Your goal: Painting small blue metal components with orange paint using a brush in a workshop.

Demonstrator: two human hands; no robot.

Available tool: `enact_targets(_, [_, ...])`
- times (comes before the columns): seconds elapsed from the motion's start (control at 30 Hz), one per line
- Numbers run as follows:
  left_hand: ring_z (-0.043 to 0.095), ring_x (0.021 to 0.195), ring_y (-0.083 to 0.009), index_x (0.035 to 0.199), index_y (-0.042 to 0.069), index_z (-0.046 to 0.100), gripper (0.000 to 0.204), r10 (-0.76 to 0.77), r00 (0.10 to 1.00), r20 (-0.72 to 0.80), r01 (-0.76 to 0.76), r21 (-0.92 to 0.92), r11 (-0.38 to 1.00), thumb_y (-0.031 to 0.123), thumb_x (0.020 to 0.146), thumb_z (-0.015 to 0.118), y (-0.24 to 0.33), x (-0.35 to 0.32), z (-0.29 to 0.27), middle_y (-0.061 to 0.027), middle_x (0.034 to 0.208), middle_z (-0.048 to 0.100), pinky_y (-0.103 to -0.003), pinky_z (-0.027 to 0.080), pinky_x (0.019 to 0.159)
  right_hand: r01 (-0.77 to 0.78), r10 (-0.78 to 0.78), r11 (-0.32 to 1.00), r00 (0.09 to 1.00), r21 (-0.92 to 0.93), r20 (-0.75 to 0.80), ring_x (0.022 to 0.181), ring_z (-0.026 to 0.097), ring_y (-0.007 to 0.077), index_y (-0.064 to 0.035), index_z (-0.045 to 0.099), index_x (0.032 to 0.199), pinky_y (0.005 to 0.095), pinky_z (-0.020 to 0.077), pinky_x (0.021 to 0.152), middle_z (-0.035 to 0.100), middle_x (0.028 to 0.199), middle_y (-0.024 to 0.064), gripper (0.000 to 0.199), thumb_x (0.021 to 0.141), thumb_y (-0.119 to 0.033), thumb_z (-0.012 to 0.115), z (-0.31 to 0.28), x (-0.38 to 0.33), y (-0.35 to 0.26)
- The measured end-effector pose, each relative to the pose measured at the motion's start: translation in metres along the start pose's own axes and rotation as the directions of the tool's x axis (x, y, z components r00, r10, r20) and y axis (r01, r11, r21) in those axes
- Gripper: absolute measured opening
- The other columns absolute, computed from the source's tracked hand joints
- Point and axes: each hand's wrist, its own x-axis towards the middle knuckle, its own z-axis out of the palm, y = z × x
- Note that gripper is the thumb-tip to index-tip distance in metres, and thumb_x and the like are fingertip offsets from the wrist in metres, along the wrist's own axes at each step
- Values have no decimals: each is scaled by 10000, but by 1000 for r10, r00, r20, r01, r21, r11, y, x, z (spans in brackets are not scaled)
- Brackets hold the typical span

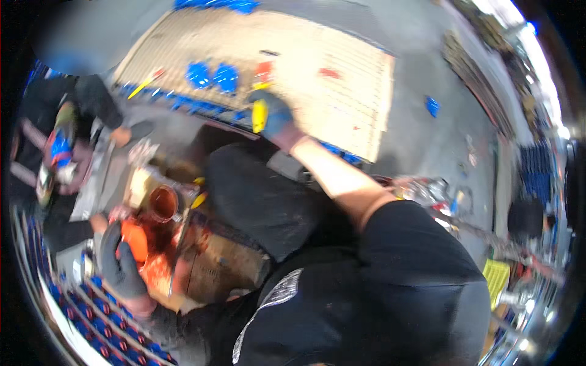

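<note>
My right hand (pixel 278 119), in a dark glove, is closed around a yellow-handled brush (pixel 259 116). The brush's red-stained end lies over a slatted, pale tan panel. Low on the left, my left hand (pixel 119 265), in a grey glove, curls its thumb and fingers at an orange-red, rounded container (pixel 134 240); blur hides its exact kind. Just beyond it stands an open pot (pixel 163 203) with reddish-brown inside. Red smears cover the cardboard (pixel 223 265) around it. Another yellow handle (pixel 199 200) shows beside the pot.
The tan panel (pixel 342 67) bears two blue pieces (pixel 212 78), red marks and another yellow-handled tool (pixel 145 84). A co-worker in dark clothes (pixel 70 128) is close at left. Racks with blue parts (pixel 101 317) stand lower left. A blue scrap (pixel 433 107) lies on the floor at right.
</note>
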Motion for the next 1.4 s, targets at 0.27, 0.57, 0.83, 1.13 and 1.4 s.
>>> enact_targets(0.27, [638, 1070, -263, 1088, -52, 660, 225, -156, 968, -195, 125, -161, 979, -28, 901, 538, -50, -11, 18, -157, 1116, 690, -382, 474, 974, -70, -26, 770, 990, -634, -141, 857, 673, 283, -122, 603, 1093, 380, 520, 781, 694, 929, 139, 329, 829, -237, 762, 45, 82, 83])
enact_targets(0.57, [639, 1084, -267, 1081, -41, 674, 229, -224, 950, -217, 204, -110, 973, -39, 876, 572, -70, -21, 7, -153, 1109, 695, -381, 463, 986, -356, 201, 832, 908, -426, -367, 860, 630, 205, -125, 627, 1067, 348, 502, 772, 680, 935, 98, 286, 816, -110, 764, 78, 115, 153])
enact_targets(0.83, [656, 1055, -274, 1058, -9, 686, 211, -214, 938, -275, 196, -90, 976, -8, 852, 642, -50, -28, -8, -147, 1089, 698, -371, 495, 937, -73, -4, 903, 984, -424, -177, 862, 620, 203, -136, 666, 1034, 343, 513, 779, 651, 937, 76, 255, 809, -17, 656, 28, 131, 129])
enact_targets(1.13, [668, 996, -315, 1039, 23, 694, 215, -2, 927, -376, -34, -90, 995, 94, 837, 708, -37, -50, -14, -154, 1052, 686, -385, 534, 848, 418, -250, 873, 825, -250, 507, 868, 632, 159, -53, 629, 1009, 275, 525, 780, 671, 1015, 102, 195, 851, 43, 690, 99, 76, -80])
enact_targets(1.4, [570, 1192, -287, 1366, 36, 487, 721, -98, 964, -246, -53, -542, 839, 278, 772, 816, -8, -69, -27, -137, 1265, 594, -410, 439, 1039, 369, -341, 922, 625, 119, 702, 771, 640, 138, -50, 602, 965, 247, 517, 654, 702, 975, 140, 208, 815, 22, 727, 206, -36, -251])
